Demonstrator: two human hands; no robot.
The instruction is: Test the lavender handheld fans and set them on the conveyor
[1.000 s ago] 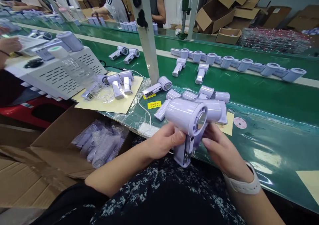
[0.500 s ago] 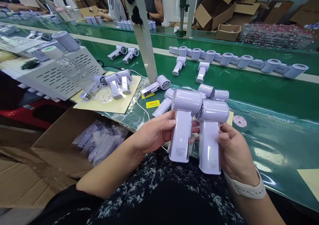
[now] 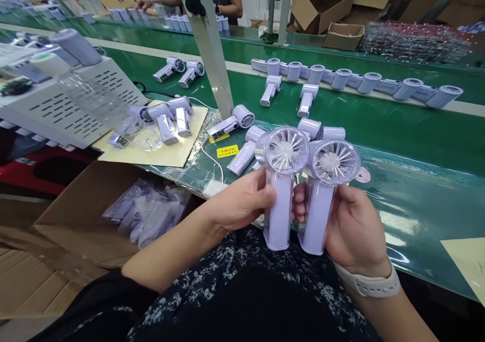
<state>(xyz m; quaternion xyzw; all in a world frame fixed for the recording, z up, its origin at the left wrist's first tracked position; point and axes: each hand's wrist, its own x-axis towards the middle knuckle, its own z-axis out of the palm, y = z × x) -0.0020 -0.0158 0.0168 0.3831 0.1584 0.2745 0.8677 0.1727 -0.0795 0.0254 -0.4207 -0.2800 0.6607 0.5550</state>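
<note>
In front of my lap, my left hand (image 3: 246, 198) is closed around the handle of a lilac handheld fan (image 3: 280, 208). My right hand (image 3: 356, 226) grips a second lilac handheld fan (image 3: 315, 215) by its handle. Both fans are upright and side by side, their heads close together. Their round clear grilles face me, with the spoke-like ribs showing. Just behind them, more fans lie on the green bench, among them a lilac fan (image 3: 242, 157) with lettering on its handle. Some of my fingers are hidden behind the handles.
A row of fans (image 3: 343, 79) lies along the green belt (image 3: 428, 140). A grey metal post (image 3: 212, 54) rises from the bench. At left are a vented white machine (image 3: 109, 87), a yellow sheet (image 3: 182, 152) with fans, and a cardboard box (image 3: 71, 195) of bubble-wrapped items. Co-workers stand across the belt.
Both fans have been turned in my hands: the plain cylinder sides faced me before, and now the clear grilles do. My view has shifted slightly.
</note>
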